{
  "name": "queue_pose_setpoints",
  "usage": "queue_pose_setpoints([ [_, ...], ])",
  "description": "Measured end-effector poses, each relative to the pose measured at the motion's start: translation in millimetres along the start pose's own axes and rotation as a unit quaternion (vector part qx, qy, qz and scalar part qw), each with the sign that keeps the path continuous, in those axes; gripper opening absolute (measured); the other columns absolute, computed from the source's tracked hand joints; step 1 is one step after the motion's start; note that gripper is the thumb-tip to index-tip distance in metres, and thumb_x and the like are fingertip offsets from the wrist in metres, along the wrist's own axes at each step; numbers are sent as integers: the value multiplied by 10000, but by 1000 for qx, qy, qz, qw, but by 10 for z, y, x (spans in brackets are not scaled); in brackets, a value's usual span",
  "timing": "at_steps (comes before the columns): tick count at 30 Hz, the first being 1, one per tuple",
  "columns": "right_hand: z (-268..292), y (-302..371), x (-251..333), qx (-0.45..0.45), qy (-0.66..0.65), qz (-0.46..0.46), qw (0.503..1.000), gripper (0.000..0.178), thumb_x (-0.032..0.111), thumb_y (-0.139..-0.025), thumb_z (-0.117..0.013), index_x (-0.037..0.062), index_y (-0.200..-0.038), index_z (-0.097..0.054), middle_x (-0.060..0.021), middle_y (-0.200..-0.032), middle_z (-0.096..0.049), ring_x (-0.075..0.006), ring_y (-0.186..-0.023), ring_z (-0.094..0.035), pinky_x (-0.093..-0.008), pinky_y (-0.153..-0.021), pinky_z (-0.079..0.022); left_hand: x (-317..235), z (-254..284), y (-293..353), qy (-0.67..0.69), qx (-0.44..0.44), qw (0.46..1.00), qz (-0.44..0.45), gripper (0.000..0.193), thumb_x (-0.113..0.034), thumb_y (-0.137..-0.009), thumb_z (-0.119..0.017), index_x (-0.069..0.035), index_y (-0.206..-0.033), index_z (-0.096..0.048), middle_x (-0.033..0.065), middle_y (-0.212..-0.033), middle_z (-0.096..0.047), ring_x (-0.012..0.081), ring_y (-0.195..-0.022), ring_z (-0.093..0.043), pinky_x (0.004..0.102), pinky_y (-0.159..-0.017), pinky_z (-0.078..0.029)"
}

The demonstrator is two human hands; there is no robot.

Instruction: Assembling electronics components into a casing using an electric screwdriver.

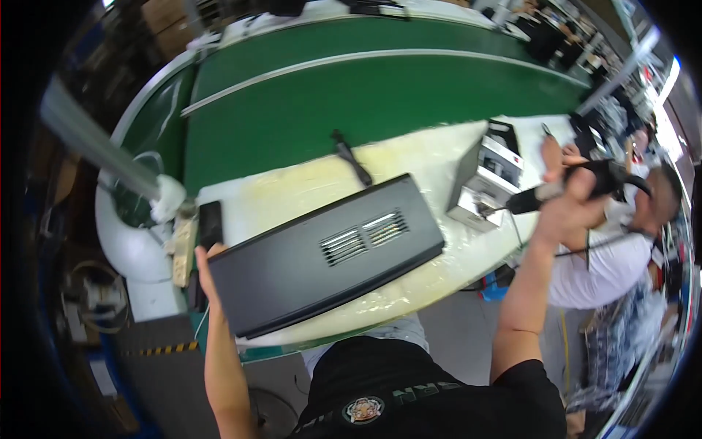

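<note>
A long black metal case (292, 274) with two slotted vents lies at a slant on the pale worktop. My left hand (208, 276) holds its left end, thumb along the edge, and the other fingers are mostly hidden. Off to the right, my right hand (567, 212) is wrapped round a black electric screwdriver (528, 200). The screwdriver's bit points left, at the front of a silvery open box (475, 205), where small parts are too fine to make out. Beyond the case lies a black cable-like piece (352, 158).
A green conveyor belt (365, 91) with a pale rail runs behind the worktop (278, 186). A power strip (184, 249) and a black object (210, 223) are at the left. Close on the right is a co-worker in a white shirt (599, 267). A grey post (102, 135) stands left.
</note>
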State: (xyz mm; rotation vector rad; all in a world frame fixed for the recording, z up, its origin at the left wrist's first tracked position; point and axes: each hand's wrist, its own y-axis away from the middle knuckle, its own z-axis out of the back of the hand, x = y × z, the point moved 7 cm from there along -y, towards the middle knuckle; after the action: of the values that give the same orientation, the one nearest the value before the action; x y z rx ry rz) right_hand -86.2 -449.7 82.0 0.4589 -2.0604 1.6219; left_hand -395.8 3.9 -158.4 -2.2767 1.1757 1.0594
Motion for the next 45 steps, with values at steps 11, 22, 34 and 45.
queue_pose_setpoints([
  [11,436,323,-813,11,49,-45,998,344,172,-931,-534,2,-1152,-332,-119,-945,-587,-140,-606,-583,-260,-572,-489,-1269,-2218,-501,-498,-92,858,-79,417,-405,-990,-421,-55,-845,-594,2,-713,-520,72,-647,-474,228,-623,-397],
  [22,-235,-971,179,36,-92,-10,995,283,261,-959,-496,-12,-1032,-471,-115,-836,-619,-139,-538,-565,-263,-491,-482,-193,-4214,-1031,-770,292,548,-148,717,-552,-826,-580,60,-1195,-528,260,-963,-647,360,-907,-641,412,-833,-493],
  [34,-1521,-1540,1159,67,-251,3,966,306,311,-949,-542,14,-991,-477,-73,-771,-569,-102,-492,-554,-229,-412,-444,-139,-4196,-1028,-719,334,607,-58,688,-507,-842,-612,-73,-1351,-453,214,-1073,-644,325,-963,-635,379,-858,-483],
  [45,-1701,-1373,1120,79,-294,-14,952,269,270,-948,-549,22,-1003,-459,-73,-762,-573,-97,-455,-535,-221,-399,-431,-137,-4160,-1053,-727,336,596,-58,747,-582,-832,-570,-72,-1362,-440,199,-1058,-654,322,-965,-640,397,-874,-487],
])
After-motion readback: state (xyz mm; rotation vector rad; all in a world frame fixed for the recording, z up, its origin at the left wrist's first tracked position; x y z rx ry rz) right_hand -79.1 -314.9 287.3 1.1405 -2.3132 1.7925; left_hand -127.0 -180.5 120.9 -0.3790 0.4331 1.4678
